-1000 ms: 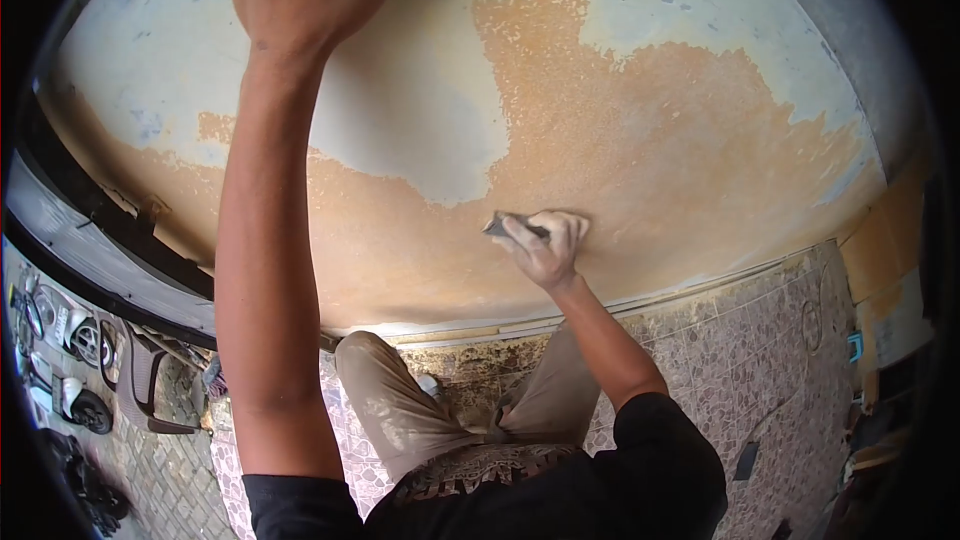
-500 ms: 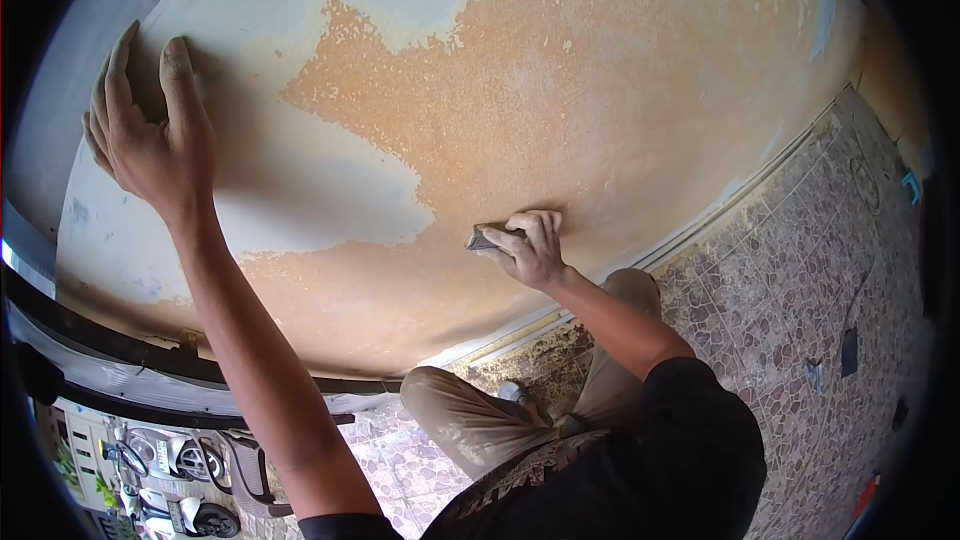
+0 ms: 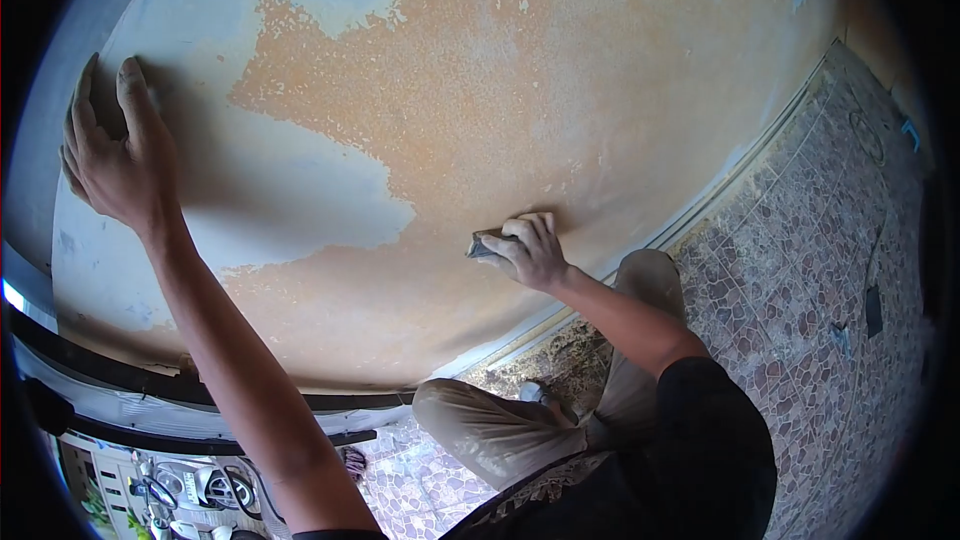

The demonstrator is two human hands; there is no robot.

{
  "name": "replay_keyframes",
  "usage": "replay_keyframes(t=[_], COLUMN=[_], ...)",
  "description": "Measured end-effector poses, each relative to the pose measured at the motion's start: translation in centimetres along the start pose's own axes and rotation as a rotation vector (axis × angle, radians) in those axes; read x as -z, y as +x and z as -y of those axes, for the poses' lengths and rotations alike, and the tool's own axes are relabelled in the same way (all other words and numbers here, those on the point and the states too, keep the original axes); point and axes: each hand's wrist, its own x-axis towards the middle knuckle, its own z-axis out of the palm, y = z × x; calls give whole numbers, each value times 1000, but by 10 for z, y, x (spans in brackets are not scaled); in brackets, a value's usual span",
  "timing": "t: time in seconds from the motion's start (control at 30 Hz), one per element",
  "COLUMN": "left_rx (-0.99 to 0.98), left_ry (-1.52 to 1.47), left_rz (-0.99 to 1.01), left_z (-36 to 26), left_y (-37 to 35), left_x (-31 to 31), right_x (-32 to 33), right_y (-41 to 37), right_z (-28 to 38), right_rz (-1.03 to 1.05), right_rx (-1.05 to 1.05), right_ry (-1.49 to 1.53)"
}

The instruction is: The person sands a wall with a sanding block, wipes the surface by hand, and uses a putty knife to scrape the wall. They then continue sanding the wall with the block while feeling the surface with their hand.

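The right hand [image 3: 532, 254] sits just right of the picture's centre, fingers curled tight over 1 small dark sanding block [image 3: 484, 243], which pokes out at the hand's 9 o'clock side and is pressed against the wall [image 3: 480, 90]. The block lies on the rough orange patch, near its lower edge.

The left hand [image 3: 112, 162] is at 9 o'clock in the frame, well apart from the right. It holds nothing: palm to the wall, fingers straightened and pointing toward 12 o'clock, resting on the pale painted area [image 3: 290, 205].

The wall shows 2 surfaces: 1 big orange stripped zone running from the centre to 1 o'clock, and smooth pale paint at 9 to 11 o'clock.

From 3 to 5 o'clock lies a mosaic stone floor [image 3: 800, 240]. 2 bent legs in tan trousers [image 3: 490, 430] show at 5 to 6 o'clock. At 7 o'clock, parked scooters [image 3: 190, 500] are visible, too crowded together to count.
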Motion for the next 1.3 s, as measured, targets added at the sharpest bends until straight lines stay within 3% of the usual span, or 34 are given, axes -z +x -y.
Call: replay_keyframes(t=[0.07, 0.13, 0.2, 0.23, 0.3, 0.37, 0.4, 0.43, 0.47, 0.53, 0.6, 0.67, 0.77, 0.87, 0.9, 0.93, 1.0, 1.13, 1.17, 1.23, 1.3], left_rx=[-11, -3, 43, 47, 60, 50, 42, 36, 34, 16, 33, 12, -1, 6, -6, -17, -3, -88, -83, -73, -130], left_ry=[2, 6, -25, -28, -15, -10, -4, -10, -14, -27, -22, 4, 136, 132, 183, 186, 52, 32, 35, 75, 53], left_rz=[-2, 8, 24, 31, 20, 5, -1, -12, 5, 11, 53, 42, 36, 60, 74, 93, 97, 56, 61, 76, 53], left_z=[6, 7, 2, 0, -1, 0, 1, 1, 1, 4, 9, 12, 17, 29, 27, 28, 32, -13, -16, -24, -40], left_y=[1, -1, 0, -1, 0, 0, -1, -1, -2, 2, -1, -3, -1, -3, -4, -7, -7, -22, -25, -28, -41], left_x=[-4, -4, -2, -2, -2, -3, -3, -2, 0, -2, -1, -3, -6, -8, -5, -2, -5, 7, 9, 8, 3], right_x=[12, 27, 43, 38, 12, -16, -17, -21, -10, 6, 20, 25, 14, -21, -17, -19, -10, 18, 18, 19, -4], right_y=[26, 89, 132, 129, 108, 36, 1, -31, -40, -45, -15, -12, -17, -43, -53, -57, -53, -16, -19, -27, -38], right_z=[-25, -52, -69, -63, -49, -12, -5, -8, -19, -48, -86, -137, -130, -36, -18, -16, -31, -103, -112, -124, -80], right_rz=[-173, -527, -844, -839, -763, -380, -152, -25, -37, -143, -479, -813, -743, -433, -220, -174, -184, -545, -539, -653, -575], right_rx=[-130, -486, -880, -885, -748, -334, -37, 118, 110, -185, -650, -1038, -984, -515, -326, -163, -162, -715, -713, -968, -704], right_ry=[-96, -119, 502, 496, 138, -91, -63, -47, -53, -147, -309, -92, -303, -18, 33, 16, -1, -233, -232, -168, -139])
